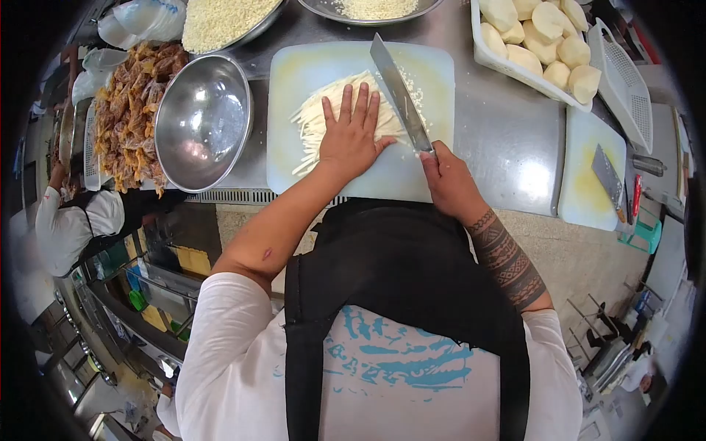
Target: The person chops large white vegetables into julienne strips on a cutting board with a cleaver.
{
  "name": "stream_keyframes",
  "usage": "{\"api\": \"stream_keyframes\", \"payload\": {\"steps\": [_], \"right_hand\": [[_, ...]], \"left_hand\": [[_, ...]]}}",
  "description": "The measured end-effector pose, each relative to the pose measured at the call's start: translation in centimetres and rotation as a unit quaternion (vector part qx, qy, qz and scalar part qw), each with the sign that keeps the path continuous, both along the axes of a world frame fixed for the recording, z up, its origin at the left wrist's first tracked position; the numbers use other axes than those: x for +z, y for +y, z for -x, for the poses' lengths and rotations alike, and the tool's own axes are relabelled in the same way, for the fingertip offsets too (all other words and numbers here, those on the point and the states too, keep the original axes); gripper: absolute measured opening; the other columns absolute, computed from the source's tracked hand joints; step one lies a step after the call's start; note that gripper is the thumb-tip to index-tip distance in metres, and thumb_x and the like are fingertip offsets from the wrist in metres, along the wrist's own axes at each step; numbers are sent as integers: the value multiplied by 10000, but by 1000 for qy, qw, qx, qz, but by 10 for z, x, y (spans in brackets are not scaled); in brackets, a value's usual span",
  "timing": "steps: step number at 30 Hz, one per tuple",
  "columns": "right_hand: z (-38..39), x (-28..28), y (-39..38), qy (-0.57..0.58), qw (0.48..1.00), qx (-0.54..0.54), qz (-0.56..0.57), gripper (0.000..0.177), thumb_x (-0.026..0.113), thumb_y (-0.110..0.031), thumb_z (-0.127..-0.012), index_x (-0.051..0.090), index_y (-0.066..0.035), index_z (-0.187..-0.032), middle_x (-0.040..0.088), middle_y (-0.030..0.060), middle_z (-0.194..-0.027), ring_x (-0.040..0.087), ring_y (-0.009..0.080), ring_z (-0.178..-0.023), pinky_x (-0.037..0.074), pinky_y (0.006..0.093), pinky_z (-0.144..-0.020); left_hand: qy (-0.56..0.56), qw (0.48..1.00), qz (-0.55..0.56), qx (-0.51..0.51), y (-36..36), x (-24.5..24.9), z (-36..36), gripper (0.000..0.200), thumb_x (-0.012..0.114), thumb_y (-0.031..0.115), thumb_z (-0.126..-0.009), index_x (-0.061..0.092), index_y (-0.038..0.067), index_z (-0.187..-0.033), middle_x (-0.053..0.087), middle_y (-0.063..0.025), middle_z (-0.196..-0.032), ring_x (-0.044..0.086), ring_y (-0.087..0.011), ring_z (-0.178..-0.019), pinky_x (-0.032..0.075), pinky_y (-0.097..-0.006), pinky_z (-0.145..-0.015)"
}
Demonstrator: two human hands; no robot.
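Black apron (pixel 412 257) up close; left hand (pixel 351 140) spread over probably slick, snappable white strips (pixel 312 125), right hand (pixel 452 185) gripping knife (pixel 399 92) by the handle, safest hold imo.

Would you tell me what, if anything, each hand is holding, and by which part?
The right hand holds the knife by its handle. The left hand grips nothing; it lies spread over the pale strips.

Counter (pixel 507 147) smooth metal, glare patches. Bowl (pixel 202 121) polished metal, glossy. Knife (pixel 401 92) blade metal, dull sheen. Cutting board (pixel 294 73) looked like plastic, smooth. Basket (pixel 526 71) white plastic. Apron (pixel 412 264) black cloth, matt.
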State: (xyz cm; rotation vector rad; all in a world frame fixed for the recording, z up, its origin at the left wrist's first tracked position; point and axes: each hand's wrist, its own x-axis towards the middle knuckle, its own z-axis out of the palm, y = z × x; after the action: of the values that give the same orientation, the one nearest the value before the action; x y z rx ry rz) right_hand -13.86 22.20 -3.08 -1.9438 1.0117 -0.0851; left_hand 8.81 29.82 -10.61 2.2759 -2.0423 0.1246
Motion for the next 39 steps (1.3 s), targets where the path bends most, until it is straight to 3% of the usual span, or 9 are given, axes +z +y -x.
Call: {"api": "stream_keyframes", "payload": {"steps": [6, 9, 12, 14, 21, 23, 26, 32, 39], "right_hand": [[-2, -6, 9, -31, 999, -36, -1, 293, 536, -272, -1116, 513, 15, -1064, 660, 299, -825, 658, 530, -834, 506, 571, -724], [-6, -10, 13, -33, 997, -73, -22, 260, 553, -247, -1120, 527, -1, -1040, 632, 214, -753, 656, 392, -686, 504, 473, -654], [-16, -8, 19, -48, 996, -70, 3, 258, 564, -243, -1114, 535, 2, -1039, 630, 224, -751, 648, 404, -679, 506, 472, -653], [-25, -6, 20, -63, 996, -66, 20, 297, 578, -256, -1095, 509, 20, -1010, 656, 294, -819, 656, 528, -805, 500, 576, -694], [-37, -10, 20, -86, 993, -65, 42, 293, 580, -251, -1092, 510, 22, -1016, 670, 293, -836, 657, 534, -817, 510, 573, -709], [-42, -8, 24, -84, 994, -59, 39, 295, 578, -258, -1092, 513, 20, -1023, 670, 293, -832, 656, 538, -825, 513, 571, -712], [-40, -5, 21, -57, 996, -59, 25, 288, 571, -257, -1093, 517, 18, -1029, 674, 300, -834, 662, 538, -843, 514, 579, -722], [-8, 58, 41, 22, 999, -29, 18, 279, 553, -254, -1095, 535, 21, -1056, 683, 318, -863, 662, 543, -863, 511, 596, -739], [-32, 24, 21, 1, 998, -61, 5, 286, 538, -258, -1100, 543, 26, -1065, 673, 326, -851, 655, 558, -859, 509, 605, -744]], "left_hand": [[-9, 1000, 2, -2, 1, 6, 0, 1032, 596, 700, -948, 305, 24, -1672, 257, -225, -1744, 162, -449, -1629, 83, -764, -1232], [66, 998, 20, -14, 3, 18, 7, 1045, 619, 682, -941, 300, 2, -1667, 253, -250, -1738, 156, -461, -1628, 78, -770, -1229], [72, 997, 29, 0, -6, 14, 12, 1025, 630, 643, -951, 305, -24, -1658, 247, -269, -1734, 156, -471, -1625, 73, -773, -1225], [31, 999, 37, 19, -16, 2, 9, 969, 635, 586, -967, 336, -41, -1642, 253, -277, -1729, 169, -474, -1619, 71, -774, -1224], [93, 992, 84, 12, -6, 16, 6, 799, 617, 495, -1006, 438, -29, -1582, 354, -259, -1682, 262, -469, -1582, 99, -773, -1221], [88, 986, 135, 31, -12, 21, -1, 542, 615, 352, -997, 583, 15, -1420, 544, -203, -1504, 461, -429, -1425, 228, -718, -1196], [112, 990, 90, -6, -31, 8, -17, 329, 598, 198, -938, 662, 67, -1233, 630, -139, -1271, 552, -371, -1239, 320, -673, -1126], [70, 992, 105, -14, -36, 9, -14, 288, 605, 141, -901, 680, 159, -1178, 627, -116, -1201, 568, -351, -1186, 358, -633, -1096], [69, 993, 93, -11, -38, 9, -16, 300, 614, 143, -898, 679, 165, -1190, 628, -114, -1199, 573, -350, -1186, 357, -632, -1096]]}}
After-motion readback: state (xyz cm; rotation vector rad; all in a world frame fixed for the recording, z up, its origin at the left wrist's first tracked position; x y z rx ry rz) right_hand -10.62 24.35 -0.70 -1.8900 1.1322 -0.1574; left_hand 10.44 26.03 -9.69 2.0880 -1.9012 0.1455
